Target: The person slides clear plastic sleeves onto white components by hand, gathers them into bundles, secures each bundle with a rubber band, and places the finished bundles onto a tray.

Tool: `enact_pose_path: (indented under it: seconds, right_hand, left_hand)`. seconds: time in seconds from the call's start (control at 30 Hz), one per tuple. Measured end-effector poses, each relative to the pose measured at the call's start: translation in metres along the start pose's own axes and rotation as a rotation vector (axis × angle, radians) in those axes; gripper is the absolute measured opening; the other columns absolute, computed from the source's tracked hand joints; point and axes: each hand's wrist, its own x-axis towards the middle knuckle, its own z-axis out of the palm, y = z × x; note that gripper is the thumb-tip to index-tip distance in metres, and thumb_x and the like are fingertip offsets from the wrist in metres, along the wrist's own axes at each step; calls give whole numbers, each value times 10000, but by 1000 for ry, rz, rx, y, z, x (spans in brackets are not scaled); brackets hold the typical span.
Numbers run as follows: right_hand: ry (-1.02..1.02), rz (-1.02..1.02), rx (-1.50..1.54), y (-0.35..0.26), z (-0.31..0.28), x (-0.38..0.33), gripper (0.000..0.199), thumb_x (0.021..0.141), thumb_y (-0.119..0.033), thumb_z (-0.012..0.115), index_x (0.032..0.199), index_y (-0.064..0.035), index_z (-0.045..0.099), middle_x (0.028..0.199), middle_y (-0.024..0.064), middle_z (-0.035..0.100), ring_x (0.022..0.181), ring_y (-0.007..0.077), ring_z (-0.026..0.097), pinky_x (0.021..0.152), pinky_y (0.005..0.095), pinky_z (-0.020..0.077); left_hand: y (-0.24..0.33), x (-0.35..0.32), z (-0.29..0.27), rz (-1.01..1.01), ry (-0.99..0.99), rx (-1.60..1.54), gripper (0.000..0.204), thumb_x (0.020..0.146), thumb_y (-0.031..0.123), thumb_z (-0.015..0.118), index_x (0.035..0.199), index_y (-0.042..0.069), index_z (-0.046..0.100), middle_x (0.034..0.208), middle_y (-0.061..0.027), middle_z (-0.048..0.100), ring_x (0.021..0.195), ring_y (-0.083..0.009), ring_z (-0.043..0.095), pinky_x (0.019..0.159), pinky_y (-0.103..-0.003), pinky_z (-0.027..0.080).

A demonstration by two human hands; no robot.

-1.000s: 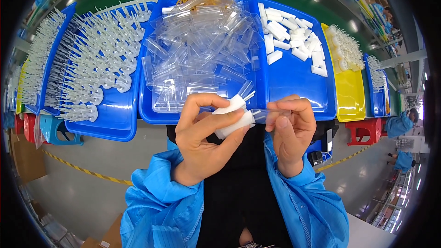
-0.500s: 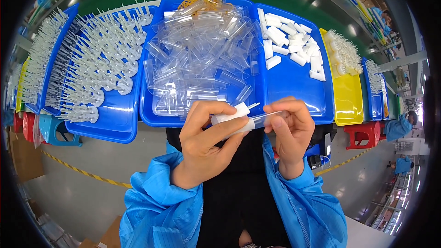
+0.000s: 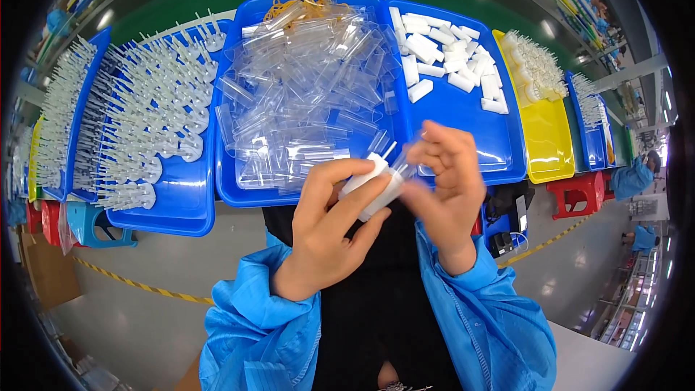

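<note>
My left hand (image 3: 327, 226) grips a bundle of white plastic pieces (image 3: 371, 185) with thin tips sticking up. My right hand (image 3: 445, 188), blurred by motion, pinches a clear plastic tube (image 3: 402, 167) right against the top of that bundle. Both hands are held close together, just in front of the middle blue tray (image 3: 230, 192), which is heaped with clear plastic tubes (image 3: 311, 87). Blue sleeves cover both forearms.
A blue tray (image 3: 184, 210) at left holds rows of clear needle-like parts. A blue tray (image 3: 499, 148) at right holds white caps (image 3: 445, 58). Further right stands a yellow tray (image 3: 546, 152) with more small white parts. Other workers in blue are at the far right.
The white bundle in my left hand has tilted and the clear tube has gone from lying sideways to meeting the bundle's top. My right hand has moved left, closer to it.
</note>
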Motion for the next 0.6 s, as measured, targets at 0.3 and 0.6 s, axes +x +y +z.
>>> enact_pose_path:
  seconds: [0.3, 0.6]
  right_hand:
    - [-116, -145, -470, -28, 16, 9, 1050, 516, -215, 893, 1387, 0, 349, 1236, 202, 405, 1164, 365, 422, 973, 449, 383]
    - [-206, -185, -545, -28, 12, 12, 987, 532, -306, 870, 1354, -13, 410, 1238, 173, 448, 1157, 346, 449, 1043, 549, 264]
  left_hand:
    - [-21, -8, 15, 235, 219, 230, 503, 634, 145, 872, 1062, -8, 656, 1120, -153, 592, 982, -313, 632, 787, -347, 558]
    - [-29, -15, 11, 177, 194, 113, 554, 635, 166, 886, 1101, -8, 642, 1153, -164, 574, 1005, -283, 634, 805, -321, 557]
